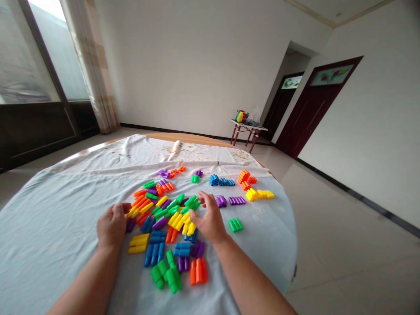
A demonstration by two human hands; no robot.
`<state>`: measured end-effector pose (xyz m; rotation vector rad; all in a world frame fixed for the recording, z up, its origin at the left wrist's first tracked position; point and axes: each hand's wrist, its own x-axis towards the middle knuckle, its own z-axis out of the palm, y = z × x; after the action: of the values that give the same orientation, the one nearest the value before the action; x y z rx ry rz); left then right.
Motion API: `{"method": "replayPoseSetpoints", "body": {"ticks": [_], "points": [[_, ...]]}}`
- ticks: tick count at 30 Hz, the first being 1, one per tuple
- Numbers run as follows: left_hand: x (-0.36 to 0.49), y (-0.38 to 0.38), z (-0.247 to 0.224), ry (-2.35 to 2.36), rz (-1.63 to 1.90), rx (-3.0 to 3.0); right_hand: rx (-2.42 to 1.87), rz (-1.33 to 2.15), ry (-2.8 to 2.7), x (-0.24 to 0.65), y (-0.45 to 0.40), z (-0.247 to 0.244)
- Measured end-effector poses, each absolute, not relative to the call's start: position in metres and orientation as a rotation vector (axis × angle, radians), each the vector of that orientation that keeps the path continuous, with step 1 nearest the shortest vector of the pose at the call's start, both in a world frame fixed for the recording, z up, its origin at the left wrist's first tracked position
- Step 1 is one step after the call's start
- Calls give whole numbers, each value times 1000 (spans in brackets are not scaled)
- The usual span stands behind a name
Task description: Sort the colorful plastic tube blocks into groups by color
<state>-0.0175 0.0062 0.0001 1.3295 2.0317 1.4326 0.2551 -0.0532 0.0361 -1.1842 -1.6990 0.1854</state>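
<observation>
White-walled room, pale tiled floor [341,249], patterned curtain [85,57] by a window. Round counter [65,214], draped in a light blue cloth. Upon it: one mixed pile [171,211] of plastic toy pieces, in green, yellow, orange, blue and purple.

Right of the pile, lying apart: blue pieces [222,180], orange pieces [244,177], yellow pieces [260,194], purple pieces [231,201] and a green piece [235,225].

Left hand [111,224]: at the pile's left edge, back of the hand showing, fingers curled inward at a yellow strip [132,212]. Grip partly closed; I cannot tell whether it has hold.

Right hand [211,218]: at the pile's right edge, thumb and forefinger parted about a green cluster [192,202]. Grip moderately wide; hold or mere nearness, I cannot tell.

Obscured: some left fingers, behind their own hand; pieces under others, count not determinable. Both forearms cut off below.
</observation>
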Motion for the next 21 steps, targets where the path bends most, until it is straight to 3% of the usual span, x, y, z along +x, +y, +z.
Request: {"method": "replayPoseSetpoints", "body": {"ticks": [8, 13, 21], "points": [[12, -11, 21, 1853, 1361, 1939, -1275, 292, -1723, 241, -52, 17], [54, -36, 45, 1563, 966, 2514, -1309, 503, -1640, 245, -47, 13], [69, -47, 43, 1394, 494, 2670, -1239, 717, -1519, 253, -47, 10]]}}
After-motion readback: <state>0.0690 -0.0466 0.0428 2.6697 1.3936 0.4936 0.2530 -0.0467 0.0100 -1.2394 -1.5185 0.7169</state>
